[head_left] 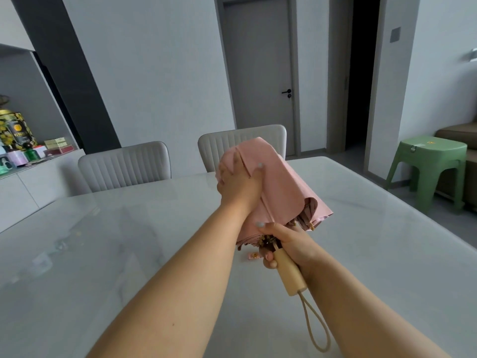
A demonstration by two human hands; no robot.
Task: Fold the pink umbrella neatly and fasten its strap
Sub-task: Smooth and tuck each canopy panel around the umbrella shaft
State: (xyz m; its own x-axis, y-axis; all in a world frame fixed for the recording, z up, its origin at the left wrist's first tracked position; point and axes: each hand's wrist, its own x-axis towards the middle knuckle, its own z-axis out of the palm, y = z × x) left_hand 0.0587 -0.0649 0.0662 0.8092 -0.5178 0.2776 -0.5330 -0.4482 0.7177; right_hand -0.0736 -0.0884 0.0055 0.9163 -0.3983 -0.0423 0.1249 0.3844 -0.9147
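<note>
The pink cloth is being wrapped round the umbrella, above the table.

On the left, the left hand (238,183) is pressed flat on the pink umbrella (281,187), with the fingers (258,169) spread wide and laid over a fold of the cloth. Nothing is gripped by it; the cloth is only held down. To the right and lower, the right hand (286,245) is closed tight round the top of the wooden handle (290,276), where the rib tips are bunched. The umbrella is held up in the air above the white table (103,241), tip pointing away. The folds look loose on the right side, so the folding step seems only partly done. Next, the flaps will likely need to be smoothed and turned round the shaft. The strap cannot be told for sure; a small pink tab (252,256) is seen by the handle.
</note>
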